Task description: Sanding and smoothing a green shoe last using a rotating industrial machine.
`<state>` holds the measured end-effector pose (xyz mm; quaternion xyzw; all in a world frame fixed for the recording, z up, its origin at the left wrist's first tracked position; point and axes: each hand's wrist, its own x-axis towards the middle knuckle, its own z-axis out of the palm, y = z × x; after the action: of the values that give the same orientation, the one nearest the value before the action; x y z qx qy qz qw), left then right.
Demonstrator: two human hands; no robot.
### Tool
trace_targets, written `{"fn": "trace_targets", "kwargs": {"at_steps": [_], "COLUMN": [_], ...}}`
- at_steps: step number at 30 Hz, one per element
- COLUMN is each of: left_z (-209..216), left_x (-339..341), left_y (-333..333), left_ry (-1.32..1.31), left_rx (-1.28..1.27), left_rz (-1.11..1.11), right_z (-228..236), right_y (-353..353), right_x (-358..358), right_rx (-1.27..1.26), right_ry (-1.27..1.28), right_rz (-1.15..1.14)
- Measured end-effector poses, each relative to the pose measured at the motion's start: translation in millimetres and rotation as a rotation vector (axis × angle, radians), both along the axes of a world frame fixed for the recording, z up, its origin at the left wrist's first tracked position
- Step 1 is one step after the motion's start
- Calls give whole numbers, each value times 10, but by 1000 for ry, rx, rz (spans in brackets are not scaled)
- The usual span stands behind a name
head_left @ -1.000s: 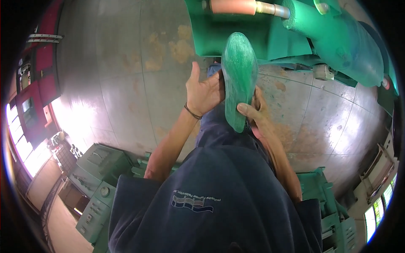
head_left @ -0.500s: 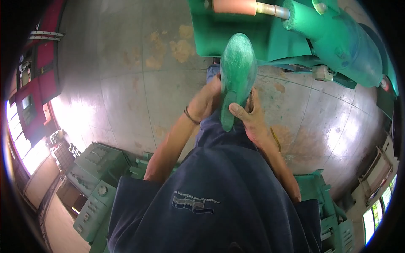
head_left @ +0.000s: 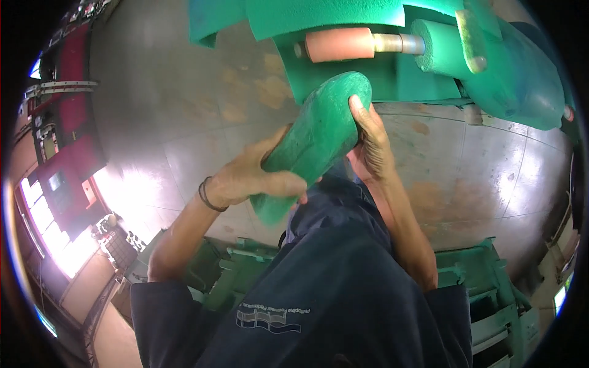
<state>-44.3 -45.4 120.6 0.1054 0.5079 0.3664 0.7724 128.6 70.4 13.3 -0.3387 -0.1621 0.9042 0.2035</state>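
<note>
A green shoe last (head_left: 319, 132) is held in front of me, tilted with its toe up to the right and its heel end down to the left. My left hand (head_left: 261, 178) wraps round the heel part, thumb lying across the top. My right hand (head_left: 371, 144) grips the toe end, thumb on its upper face and the other fingers partly hidden beneath. Just beyond the toe, apart from it, is an orange-pink roller (head_left: 338, 45) on a metal shaft (head_left: 397, 44) of a green machine (head_left: 509, 80).
A green hood (head_left: 325, 15) overhangs the roller. Behind me at lower left and lower right are green machine parts (head_left: 236, 273). Grey tiled floor (head_left: 178, 110) with brown worn patches spreads around. Dark red equipment (head_left: 73, 159) stands by the windows at left.
The last has turned from nearly upright to a rightward tilt. My right hand has moved up to the toe, and my left hand has shifted down and left to the heel. The machine appears lower in view.
</note>
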Motion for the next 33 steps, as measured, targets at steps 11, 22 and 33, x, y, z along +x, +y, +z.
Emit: {"fn": "trace_targets", "kwargs": {"at_steps": [11,22,33], "left_z": [324,270,410], "left_x": [-312,-250,-132], "left_y": [723,729,464], "left_ry": [266,243,232], "left_rx": [-97,-106,-106], "left_rz": [-318,-257,-113], "right_z": [-245,-225,-19], "right_y": [9,137,182], "right_x": [-76,-91,-63], "right_rx": [-457,-402,-380], "right_ry": [542,411,399], "right_rz": [-279,-214,-99]}}
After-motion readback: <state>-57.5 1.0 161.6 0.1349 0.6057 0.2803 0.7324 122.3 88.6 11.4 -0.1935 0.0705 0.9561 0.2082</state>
